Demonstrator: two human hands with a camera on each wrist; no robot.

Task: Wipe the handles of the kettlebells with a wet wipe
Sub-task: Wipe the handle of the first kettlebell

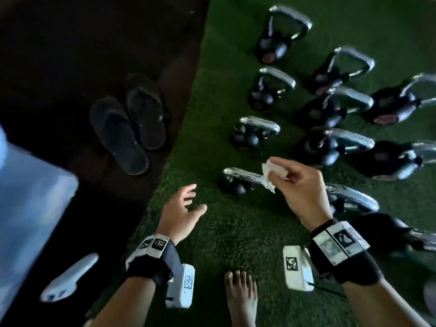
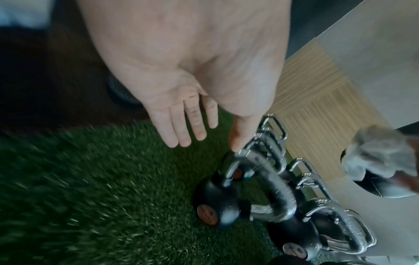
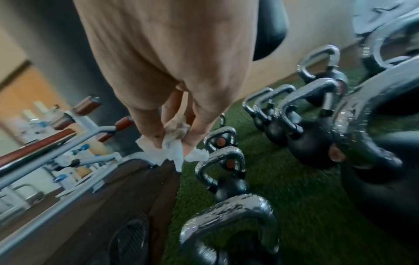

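Note:
Several black kettlebells with shiny chrome handles stand in rows on green turf (image 1: 236, 232). My right hand (image 1: 290, 175) pinches a crumpled white wet wipe (image 1: 273, 172) just above the handle of the nearest small kettlebell (image 1: 232, 182). In the right wrist view the wipe (image 3: 174, 148) is bunched between thumb and fingers, above the small kettlebells (image 3: 223, 170). My left hand (image 1: 186, 204) hovers open over the turf, left of that kettlebell, holding nothing. In the left wrist view the left hand's fingers (image 2: 181, 129) are straight, with the thumb near a chrome handle (image 2: 260, 165).
A pair of black flip-flops (image 1: 127, 128) lies on the dark floor left of the turf edge. My bare foot (image 1: 240, 296) stands on the turf below the hands. A white object (image 1: 68, 277) lies at lower left. Gym equipment with metal bars (image 3: 68, 143) stands to the left.

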